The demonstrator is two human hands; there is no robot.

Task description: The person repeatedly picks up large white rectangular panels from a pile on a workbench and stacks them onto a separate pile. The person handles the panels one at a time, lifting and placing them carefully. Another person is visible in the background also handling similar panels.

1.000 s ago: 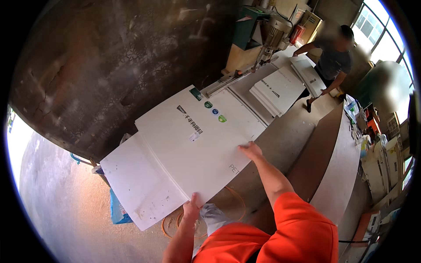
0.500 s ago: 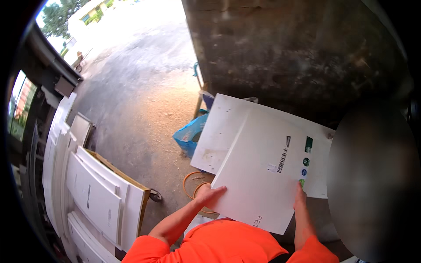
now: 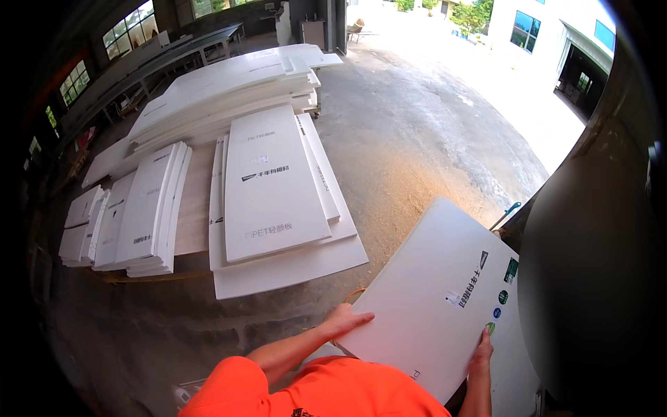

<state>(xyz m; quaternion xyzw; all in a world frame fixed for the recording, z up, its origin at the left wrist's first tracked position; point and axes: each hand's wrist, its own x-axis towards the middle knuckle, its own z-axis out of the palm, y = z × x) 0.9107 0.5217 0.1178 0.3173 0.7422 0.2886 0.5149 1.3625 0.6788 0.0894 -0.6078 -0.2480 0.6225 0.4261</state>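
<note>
A large white panel (image 3: 410, 299) with dark print, a small label and round green and blue stickers lies tilted in front of me. My left hand (image 3: 347, 320) grips its left edge, thumb on top and fingers out of sight underneath. On the opposite edge, by the green stickers, my right hand (image 3: 481, 352) holds on with its thumb over the face. Part of another white board (image 3: 511, 365) shows beneath and to the right of the panel.
Printed white panels (image 3: 274, 187) are stacked left of centre, with narrower panels (image 3: 142, 208) farther left. Behind them rises a big pile of white sheets (image 3: 229, 80). Sawdust (image 3: 396, 201) covers the floor beyond my panel. A dark blurred shape (image 3: 590, 292) blocks the right side.
My view has swung left, bringing the panel stacks toward the middle. Both hands keep hold of the panel, which now sits lower in view, away from the dark wall.
</note>
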